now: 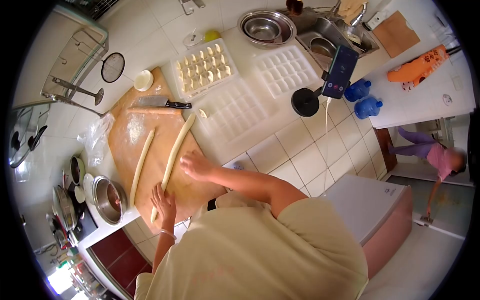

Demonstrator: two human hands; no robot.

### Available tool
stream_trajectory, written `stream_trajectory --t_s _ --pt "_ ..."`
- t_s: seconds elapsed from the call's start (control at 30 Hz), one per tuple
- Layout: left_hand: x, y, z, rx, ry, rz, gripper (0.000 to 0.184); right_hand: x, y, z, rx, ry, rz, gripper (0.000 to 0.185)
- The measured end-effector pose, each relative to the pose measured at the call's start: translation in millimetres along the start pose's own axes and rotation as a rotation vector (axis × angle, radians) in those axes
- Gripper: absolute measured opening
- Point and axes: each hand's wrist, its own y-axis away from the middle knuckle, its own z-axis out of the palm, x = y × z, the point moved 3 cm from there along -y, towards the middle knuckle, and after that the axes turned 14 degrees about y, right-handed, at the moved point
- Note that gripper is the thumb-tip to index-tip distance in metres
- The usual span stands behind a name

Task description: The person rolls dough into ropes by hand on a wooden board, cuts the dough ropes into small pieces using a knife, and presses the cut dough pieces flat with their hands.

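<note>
Two dough ropes (pixel 178 144) lie on your board (pixel 157 137) — trays (pixel 236 113) to its right. Bowls (pixel 243 30) stand left of the sink (pixel 320 26).

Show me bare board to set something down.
The wooden board is bare between the left dough rope and right dough rope, and from the right hand to the near right corner. Its far end is crowded: knife, flour, white container.

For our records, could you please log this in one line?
left hand: on long pale dough rope; right hand: beside rope; brown wooden board: beneath
</note>
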Motion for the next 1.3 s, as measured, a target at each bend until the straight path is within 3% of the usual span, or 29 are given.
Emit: stream_trajectory --t_s 0.17,0.27,0.4,0.43,0.53,0.67,0.73,0.8,0.87,0.9,1.03,1.1,1.17,1.23,1.3 --pt "-7 -9 2 -0.013 -0.042 -0.020 0.072 24 -1 -21 -0.063 -0.011 0.117 0.013" --pt "-10 -18 1 0.037 -0.035 0.038 0.071 58 20 -60 0.290 -0.223 0.423 0.016" --pt "-4 -25 -3 0.011 -0.011 0.027 0.070 158 105 -119 0.680 -0.070 1.009 0.018" --pt "-1 -26 -5 0.011 -0.009 0.028 0.070 193 136 -130 0.757 0.143 1.116 0.017" --pt "3 -32 -5 0.017 0.002 0.039 0.070 238 183 -182 0.954 0.291 1.274 0.016" --pt "2 -35 -5 0.009 0.013 0.009 0.071 222 169 -173 0.732 0.305 1.155 0.016" --pt "2 -35 -2 0.021 0.010 -0.024 0.071 177 126 -134 0.562 0.049 1.033 0.013" --pt "20 -37 -3 0.037 0.058 -0.088 0.069 119 71 -81 0.386 -0.127 0.743 0.012" --pt "31 -42 2 0.057 0.057 0.023 0.068 61 6 -63 0.254 -0.169 0.366 0.013" --pt "39 -50 1 0.087 0.085 0.015 0.067 50 -13 -38 0.202 -0.235 0.311 0.016" --pt "26 -68 5 0.234 0.025 -0.122 0.064 49 -83 29 -0.006 -0.106 0.185 0.025" --pt "13 -57 11 0.237 -0.054 -0.177 0.063 55 -101 34 -0.071 0.234 0.137 0.043" --pt "11 -40 10 0.228 -0.133 -0.225 0.063 59 -81 48 -0.124 0.254 0.132 0.050" --pt "27 -6 7 0.135 -0.053 -0.121 0.063 45 -45 29 -0.199 0.260 0.009 0.052" --pt "30 38 9 0.047 0.044 -0.108 0.065 30 -8 1 -0.281 0.123 0.042 0.054"
